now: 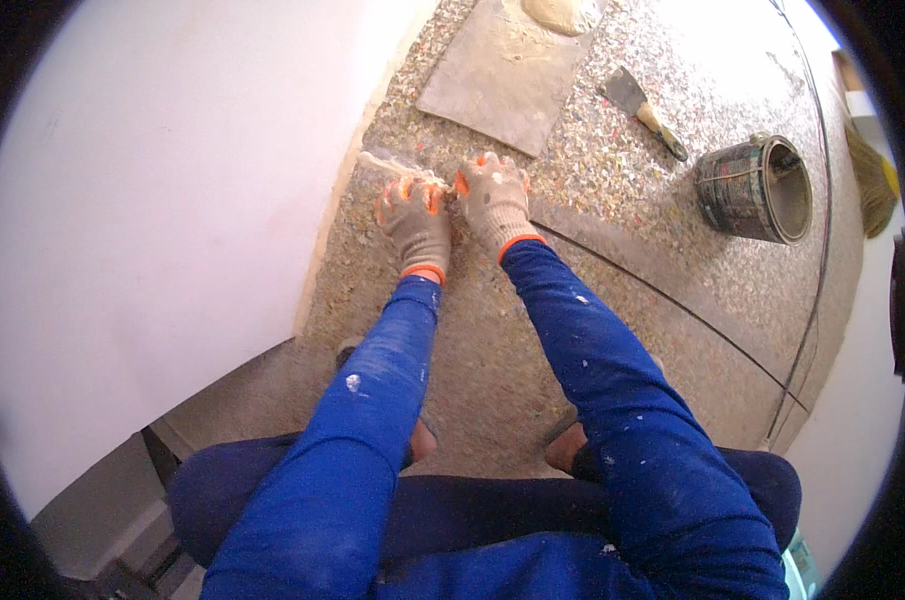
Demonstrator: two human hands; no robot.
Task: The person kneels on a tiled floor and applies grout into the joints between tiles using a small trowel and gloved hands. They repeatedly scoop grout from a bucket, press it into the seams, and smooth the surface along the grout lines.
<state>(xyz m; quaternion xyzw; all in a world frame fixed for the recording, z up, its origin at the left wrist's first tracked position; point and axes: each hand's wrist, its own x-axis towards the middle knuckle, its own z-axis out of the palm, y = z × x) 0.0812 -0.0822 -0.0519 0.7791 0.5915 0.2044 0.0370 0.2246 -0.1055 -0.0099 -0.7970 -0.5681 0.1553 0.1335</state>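
Observation:
My left hand point(414, 225), in a soiled knit work glove with orange showing at the fingers, is closed on a crumpled whitish strip point(393, 161) that looks thin and partly see-through. Its kind I cannot make out. Close beside it, my right hand point(494, 197) wears a matching glove. Those fingers are curled too, near the strip's right end, and what they pinch is hidden. Both hands are low over the speckled floor, just short of a flat grey board point(493, 95) with a mound of pale paste point(563, 14) on it.
A white wall panel point(173, 200) fills the left side. Right of the board lies a putty knife point(645, 112). Farther right, a stained paint can point(753, 190) appears tipped. A dark cable point(821, 190) runs along the right, and a broom head point(871, 180) rests beyond it.

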